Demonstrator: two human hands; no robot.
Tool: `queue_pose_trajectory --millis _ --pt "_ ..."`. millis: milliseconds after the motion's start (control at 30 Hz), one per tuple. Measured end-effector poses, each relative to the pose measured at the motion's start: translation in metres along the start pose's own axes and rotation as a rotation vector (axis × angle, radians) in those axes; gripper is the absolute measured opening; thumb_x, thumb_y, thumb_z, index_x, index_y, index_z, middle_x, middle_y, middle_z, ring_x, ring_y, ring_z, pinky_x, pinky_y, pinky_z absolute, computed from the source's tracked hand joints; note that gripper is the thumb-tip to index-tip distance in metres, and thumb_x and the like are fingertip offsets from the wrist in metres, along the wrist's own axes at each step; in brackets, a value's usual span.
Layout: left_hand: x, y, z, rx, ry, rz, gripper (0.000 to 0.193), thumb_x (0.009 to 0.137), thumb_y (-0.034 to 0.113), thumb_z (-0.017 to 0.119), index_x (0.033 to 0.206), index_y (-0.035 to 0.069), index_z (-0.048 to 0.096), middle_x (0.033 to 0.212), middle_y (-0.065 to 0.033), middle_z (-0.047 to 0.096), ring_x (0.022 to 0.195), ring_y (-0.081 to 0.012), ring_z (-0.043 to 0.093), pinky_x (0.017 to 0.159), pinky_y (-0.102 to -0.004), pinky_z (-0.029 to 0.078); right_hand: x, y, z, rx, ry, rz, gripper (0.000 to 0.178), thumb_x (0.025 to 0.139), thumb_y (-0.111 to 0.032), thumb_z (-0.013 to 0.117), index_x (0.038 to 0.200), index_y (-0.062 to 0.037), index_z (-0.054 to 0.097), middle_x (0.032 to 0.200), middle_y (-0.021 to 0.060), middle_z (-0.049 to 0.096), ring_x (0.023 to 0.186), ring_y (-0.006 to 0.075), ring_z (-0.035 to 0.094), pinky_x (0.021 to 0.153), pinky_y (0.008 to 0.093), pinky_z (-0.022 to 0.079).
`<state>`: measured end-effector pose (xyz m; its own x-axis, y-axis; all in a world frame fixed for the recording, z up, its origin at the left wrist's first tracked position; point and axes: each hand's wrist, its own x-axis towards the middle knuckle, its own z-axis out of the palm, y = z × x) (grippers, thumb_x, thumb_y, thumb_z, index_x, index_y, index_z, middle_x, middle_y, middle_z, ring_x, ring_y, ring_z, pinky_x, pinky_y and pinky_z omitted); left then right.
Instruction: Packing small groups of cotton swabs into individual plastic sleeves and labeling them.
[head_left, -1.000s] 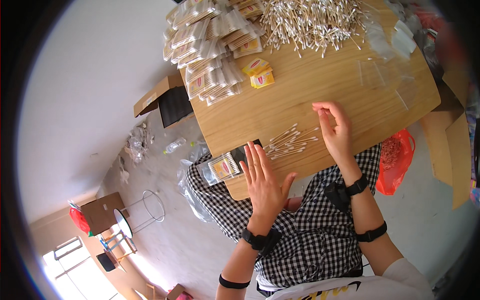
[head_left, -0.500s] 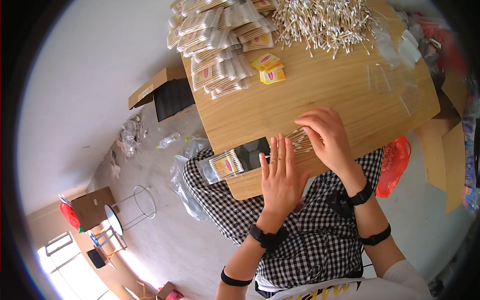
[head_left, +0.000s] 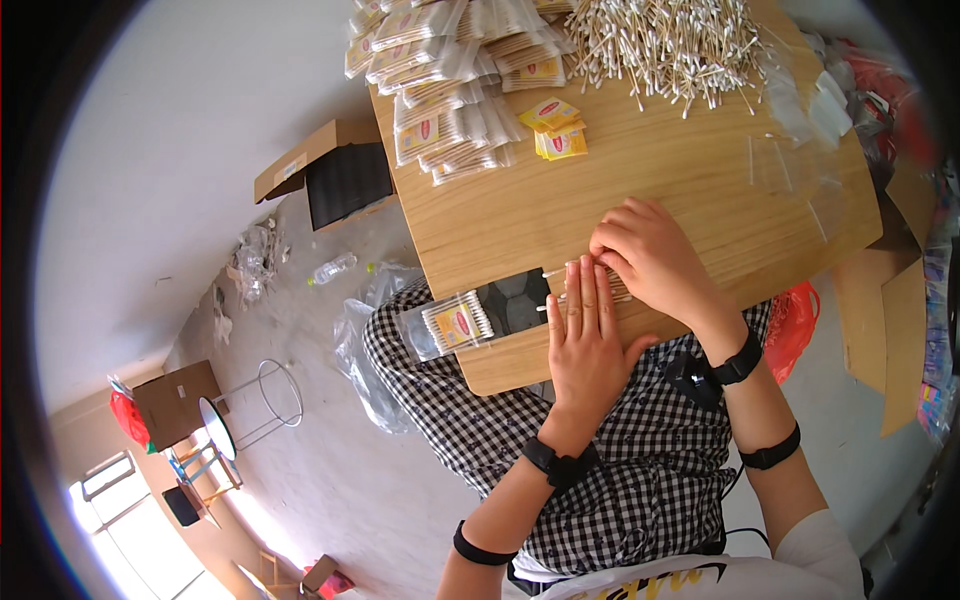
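My left hand (head_left: 585, 345) lies flat at the table's near edge, fingers stretched out over some loose cotton swabs (head_left: 616, 290). Beside its fingertips is my right hand (head_left: 652, 258), its fingers curled in and thumb near the index finger; whatever they pinch is hidden. Swabs run beneath and between both hands, mostly covered. Left of my left hand lies a dark pad with a hexagon pattern (head_left: 514, 304). Next to that, a clear bag of cotton swabs with a yellow card (head_left: 457, 322) sits over the table's edge.
Filled swab bags (head_left: 440, 120) are stacked at the far left of the wooden table (head_left: 700, 180), near yellow cards (head_left: 560, 143). A heap of loose swabs (head_left: 665, 45) lies at the back; clear plastic bags (head_left: 830, 105) lie right. An open carton (head_left: 345, 175) stands beyond the left edge.
My right hand has curled its fingers and come in against the left fingertips. My left hand stays flat on the swabs. The whole view has shifted slightly.
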<state>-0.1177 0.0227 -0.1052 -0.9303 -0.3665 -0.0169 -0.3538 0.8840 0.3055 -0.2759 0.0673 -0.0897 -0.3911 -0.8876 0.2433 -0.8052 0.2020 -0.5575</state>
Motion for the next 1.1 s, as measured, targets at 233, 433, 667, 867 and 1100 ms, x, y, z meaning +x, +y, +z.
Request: queue_pose_trajectory --millis 233,433,667,867,1100 --pt "-0.002 0.002 0.001 0.015 0.009 0.007 0.100 0.088 0.067 0.046 0.149 -0.009 0.025 0.157 -0.0233 0.025 0.149 -0.0347 0.020 0.119 -0.0536 0.016 0.000 0.014 -0.005 -0.048 0.102 0.051 0.011 0.080 -0.004 0.066 0.078 -0.0076 0.056 0.078 0.0044 0.057 0.082 0.0259 0.055 0.081 0.0383 0.044" --pt "-0.001 0.003 0.002 0.005 0.026 0.015 0.099 0.088 0.065 0.050 0.148 -0.009 0.027 0.157 -0.0244 0.024 0.148 -0.0359 0.020 0.118 -0.0541 0.017 -0.005 0.012 -0.011 -0.049 0.152 0.109 0.011 0.080 -0.004 0.065 0.078 -0.0074 0.055 0.078 0.0050 0.056 0.083 0.0261 0.055 0.081 0.0390 0.044" --pt "0.002 -0.005 -0.001 0.026 0.089 0.014 0.097 0.088 0.063 0.053 0.148 -0.008 0.028 0.157 -0.0269 0.022 0.148 -0.0380 0.019 0.117 -0.0565 0.017 -0.029 -0.001 -0.010 0.090 0.137 0.074 0.005 0.085 -0.003 0.063 0.089 -0.0053 0.063 0.092 0.0073 0.062 0.093 0.0274 0.057 0.087 0.0382 0.045" --pt "0.014 -0.007 0.000 0.043 0.032 0.084 0.103 0.085 0.070 0.047 0.148 -0.009 0.028 0.157 -0.0246 0.026 0.148 -0.0353 0.020 0.118 -0.0547 0.020 -0.056 -0.003 -0.004 0.312 0.428 0.405 0.015 0.092 -0.002 0.059 0.106 -0.0035 0.064 0.114 0.0117 0.065 0.110 0.0278 0.059 0.095 0.0376 0.046" --pt "0.026 -0.009 0.000 0.070 0.053 0.097 0.104 0.084 0.071 0.048 0.146 -0.011 0.030 0.156 -0.0257 0.028 0.148 -0.0365 0.022 0.117 -0.0540 0.021 -0.056 -0.008 0.016 0.637 0.584 0.475 0.034 0.103 -0.015 0.049 0.133 0.0001 0.051 0.139 0.0145 0.052 0.131 0.0249 0.048 0.111 0.0378 0.035"
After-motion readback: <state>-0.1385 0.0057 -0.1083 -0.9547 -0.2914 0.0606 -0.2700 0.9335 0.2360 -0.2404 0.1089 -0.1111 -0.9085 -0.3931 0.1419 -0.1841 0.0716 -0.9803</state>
